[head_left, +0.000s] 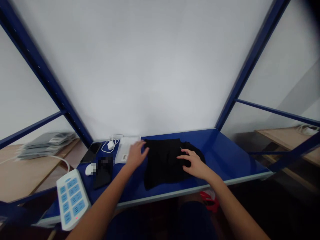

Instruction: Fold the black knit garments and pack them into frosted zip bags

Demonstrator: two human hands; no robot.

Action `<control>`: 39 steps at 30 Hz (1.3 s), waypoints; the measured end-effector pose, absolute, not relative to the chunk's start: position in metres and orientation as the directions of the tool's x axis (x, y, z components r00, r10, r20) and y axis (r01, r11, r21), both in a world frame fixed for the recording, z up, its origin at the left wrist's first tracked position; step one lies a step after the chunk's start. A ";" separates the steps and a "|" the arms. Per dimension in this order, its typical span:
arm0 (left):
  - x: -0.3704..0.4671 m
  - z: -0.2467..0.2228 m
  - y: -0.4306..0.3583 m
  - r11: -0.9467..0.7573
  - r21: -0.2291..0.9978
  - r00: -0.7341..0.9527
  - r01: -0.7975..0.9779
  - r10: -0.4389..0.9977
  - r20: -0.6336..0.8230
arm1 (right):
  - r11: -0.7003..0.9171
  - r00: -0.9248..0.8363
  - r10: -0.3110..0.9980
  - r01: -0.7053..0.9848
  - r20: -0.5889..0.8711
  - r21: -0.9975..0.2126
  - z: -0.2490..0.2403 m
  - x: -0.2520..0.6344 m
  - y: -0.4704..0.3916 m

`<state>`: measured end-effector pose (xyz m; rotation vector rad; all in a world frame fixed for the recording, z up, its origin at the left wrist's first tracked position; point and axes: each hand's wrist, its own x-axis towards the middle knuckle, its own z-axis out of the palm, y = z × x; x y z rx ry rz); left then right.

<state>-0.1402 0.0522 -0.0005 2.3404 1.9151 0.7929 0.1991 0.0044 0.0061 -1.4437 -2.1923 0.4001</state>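
Observation:
A black garment (163,163) lies folded on the blue table (225,156). My left hand (136,154) rests at the garment's left edge, fingers spread, partly over a white flat box (126,148). My right hand (193,163) lies flat on the right part of the garment, fingers apart. Neither hand grips anything that I can see.
On the table's left lie a dark phone (91,152), a white charger with cable (111,144), a white mouse (88,169) and a black item (103,172). A white keypad with blue buttons (72,198) sits at the front left edge. Blue frame posts (45,78) flank the table.

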 end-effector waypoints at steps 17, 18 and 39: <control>-0.109 -0.010 -0.017 -0.340 0.892 -0.027 0.298 0.931 0.364 | 0.404 0.061 0.877 0.445 0.477 -0.800 0.010 0.247 0.000; -0.118 -0.018 -0.027 -0.299 0.914 -0.032 0.274 0.947 0.319 | 0.414 0.061 0.871 0.445 0.488 -0.794 0.002 0.251 -0.004; -0.124 -0.004 0.043 -0.090 0.797 0.060 0.598 0.996 0.067 | 0.219 -0.236 0.966 0.541 0.103 -0.812 0.004 0.262 0.037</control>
